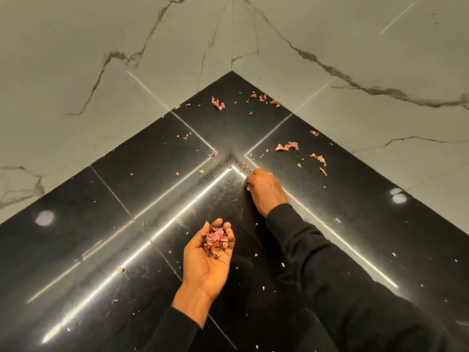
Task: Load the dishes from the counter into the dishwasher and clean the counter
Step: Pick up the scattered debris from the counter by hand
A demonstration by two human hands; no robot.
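Note:
Dry pink and orange scraps (288, 146) lie scattered over the black counter (127, 179) toward its far corner. My left hand (208, 257) is palm up over the counter's middle, fingers cupped round a small heap of gathered scraps (215, 241). My right hand (262, 190) reaches further in, knuckles up, its fingertips bunched on the counter and pinching at tiny scraps by a bright seam line. The back of that hand hides the fingertips. No dishes or dishwasher are in view.
Marble-patterned walls (76, 72) meet at the corner behind the counter. More scraps lie near the corner (218, 104) and along the right wall (320, 160). Small white specks (264, 288) dot the near surface. Ceiling lights reflect off the glossy top.

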